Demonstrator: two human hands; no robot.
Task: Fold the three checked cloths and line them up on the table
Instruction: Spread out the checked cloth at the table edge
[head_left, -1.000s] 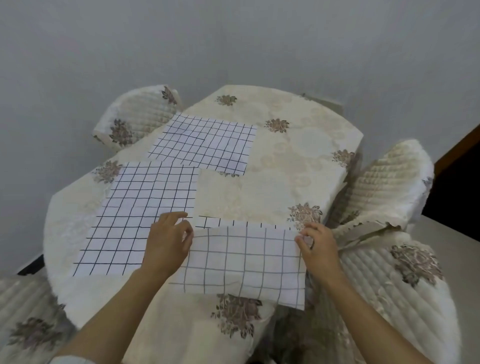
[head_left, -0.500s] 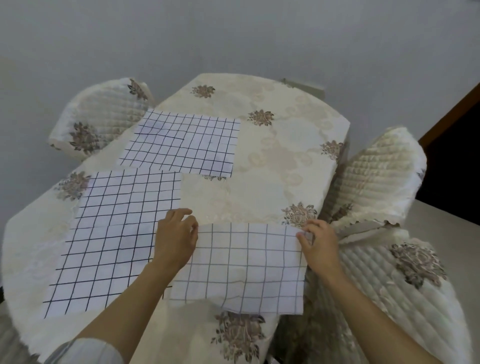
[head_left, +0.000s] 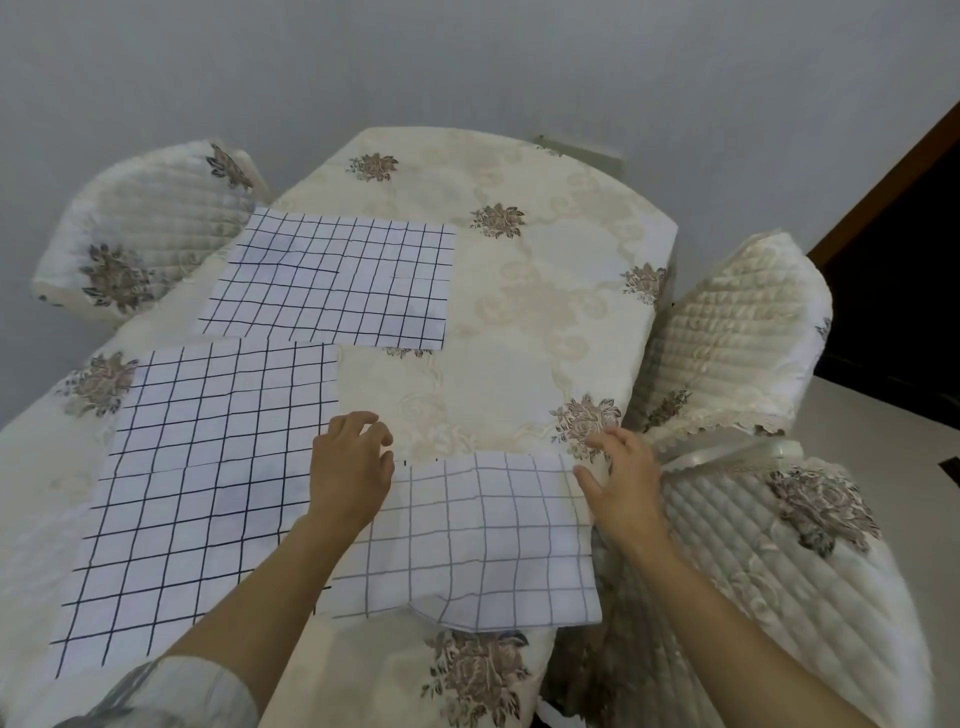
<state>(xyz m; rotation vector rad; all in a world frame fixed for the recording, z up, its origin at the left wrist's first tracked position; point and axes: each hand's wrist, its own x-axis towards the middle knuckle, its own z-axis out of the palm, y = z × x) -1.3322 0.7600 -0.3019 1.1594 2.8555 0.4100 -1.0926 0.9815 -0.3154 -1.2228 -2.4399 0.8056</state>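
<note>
Three white checked cloths lie on the cream flowered table (head_left: 524, 322). The far cloth (head_left: 332, 280) is spread flat, and so is the left cloth (head_left: 208, 467). The near cloth (head_left: 483, 535) is folded in half and its front edge hangs over the table's edge. My left hand (head_left: 353, 467) rests at this cloth's far left corner with loosely bent fingers lifted off it. My right hand (head_left: 621, 483) sits at the far right corner, fingers spread, thumb touching the cloth's edge.
Quilted covered chairs stand at the far left (head_left: 150, 234), at the right (head_left: 727, 338) and at the near right (head_left: 779, 571). Bare tablecloth shows across the middle and far right of the table. A grey wall rises behind.
The near cloth's upper layer has been drawn level with the layer under it. Both hands have loosened from pinching its far corners and their fingers have spread.
</note>
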